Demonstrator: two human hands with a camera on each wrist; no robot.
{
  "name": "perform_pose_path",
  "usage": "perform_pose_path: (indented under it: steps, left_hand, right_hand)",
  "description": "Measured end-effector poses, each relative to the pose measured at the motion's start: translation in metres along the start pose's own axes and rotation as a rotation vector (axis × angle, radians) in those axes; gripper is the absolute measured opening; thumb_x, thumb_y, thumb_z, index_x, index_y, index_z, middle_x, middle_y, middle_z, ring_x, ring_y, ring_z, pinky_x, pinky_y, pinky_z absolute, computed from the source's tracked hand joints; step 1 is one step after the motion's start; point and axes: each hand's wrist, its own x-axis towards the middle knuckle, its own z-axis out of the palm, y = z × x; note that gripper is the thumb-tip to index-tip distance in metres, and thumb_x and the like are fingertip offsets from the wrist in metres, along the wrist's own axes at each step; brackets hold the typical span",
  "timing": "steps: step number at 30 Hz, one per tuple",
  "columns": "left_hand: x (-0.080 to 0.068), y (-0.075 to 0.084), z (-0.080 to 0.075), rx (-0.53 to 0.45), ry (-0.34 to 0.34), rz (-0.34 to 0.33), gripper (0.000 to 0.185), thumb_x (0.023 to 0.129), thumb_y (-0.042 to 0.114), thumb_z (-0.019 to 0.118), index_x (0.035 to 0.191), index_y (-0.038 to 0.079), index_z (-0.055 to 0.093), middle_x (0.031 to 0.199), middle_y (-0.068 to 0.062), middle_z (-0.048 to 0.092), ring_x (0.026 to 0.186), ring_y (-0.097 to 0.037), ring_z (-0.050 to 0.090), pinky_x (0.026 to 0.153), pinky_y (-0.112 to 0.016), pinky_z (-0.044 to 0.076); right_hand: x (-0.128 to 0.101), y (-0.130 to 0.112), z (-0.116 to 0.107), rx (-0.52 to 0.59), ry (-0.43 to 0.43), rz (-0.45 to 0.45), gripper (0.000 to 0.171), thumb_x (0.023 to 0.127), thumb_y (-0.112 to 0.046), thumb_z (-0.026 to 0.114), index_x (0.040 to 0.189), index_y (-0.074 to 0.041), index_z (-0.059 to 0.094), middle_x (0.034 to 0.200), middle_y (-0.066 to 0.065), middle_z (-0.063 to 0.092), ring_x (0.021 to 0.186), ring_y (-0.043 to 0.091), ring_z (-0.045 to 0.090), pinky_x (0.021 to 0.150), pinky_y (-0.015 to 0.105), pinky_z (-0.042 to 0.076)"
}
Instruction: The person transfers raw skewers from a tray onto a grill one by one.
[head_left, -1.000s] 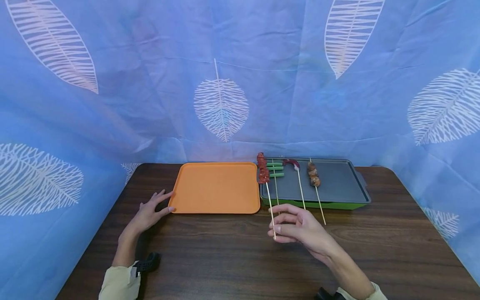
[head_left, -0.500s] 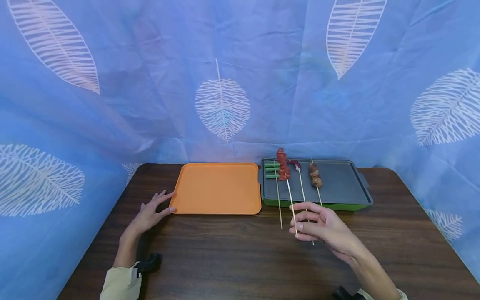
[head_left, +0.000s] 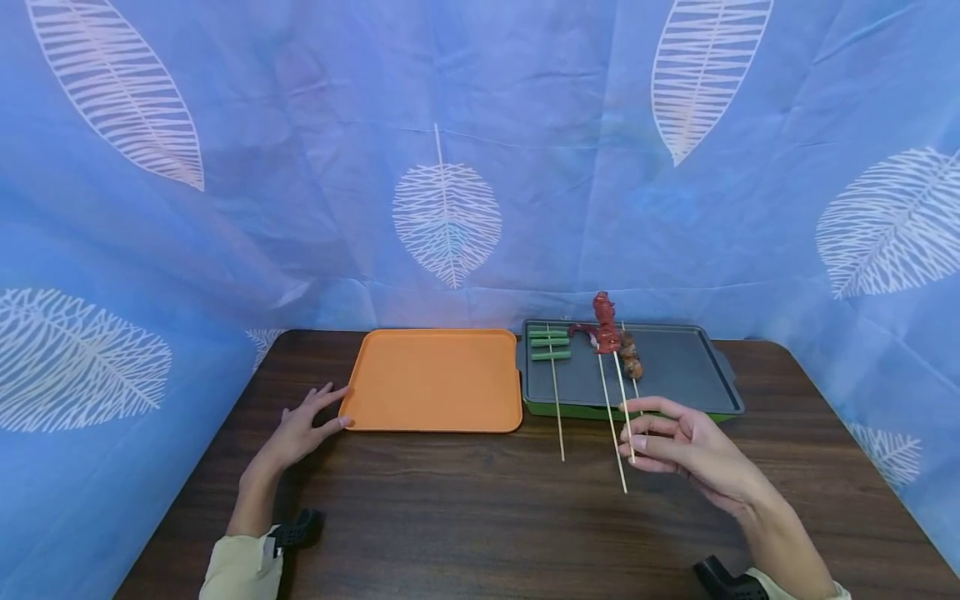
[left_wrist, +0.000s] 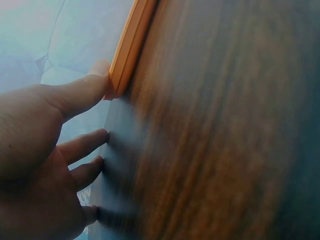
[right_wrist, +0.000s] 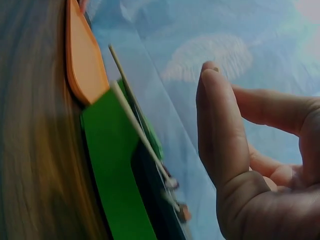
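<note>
My right hand (head_left: pixel 693 450) pinches the stick of a red meat skewer (head_left: pixel 606 323) between thumb and fingers. Its meat end points away and overlaps the grill pan (head_left: pixel 678 358), dark grey over a green base. Three skewers lie across the pan with their sticks over its front edge: green vegetable pieces (head_left: pixel 550 342), a curled dark-red tentacle-like piece (head_left: pixel 582 331), and brown meat chunks (head_left: pixel 632 358) partly behind the red skewer. At the left, my left hand (head_left: pixel 300 427) touches the edge of an orange tray (head_left: pixel 435 379), thumb at its near corner, fingers spread.
The dark wood table (head_left: pixel 450 508) extends in front of the tray and pan. Behind it hangs a blue cloth (head_left: pixel 540 200) with white leaf prints, wrapping round both sides. Tray and pan stand side by side along the back edge.
My right hand has carried the red meat skewer rightward over the pan, from beside the tray past the green vegetable skewer to near the brown one. The left hand stays at the tray.
</note>
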Motion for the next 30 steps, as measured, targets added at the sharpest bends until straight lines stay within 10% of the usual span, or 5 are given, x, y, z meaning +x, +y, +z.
perform_pose_path:
  steps: [30]
  left_hand:
    - [0.001,0.001,0.000,0.025,-0.013,-0.037,0.065,0.094,0.043,0.061,0.149,0.017,0.040,0.159,-0.028,0.020,0.146,-0.053,0.004,0.102,-0.082,-0.006]
  right_hand:
    - [-0.031,0.022,-0.088,0.171,-0.119,0.022,0.046,0.101,0.008,0.035,0.140,-0.014,0.045,0.120,0.005,0.070,0.113,0.021,0.067,0.097,0.039,0.050]
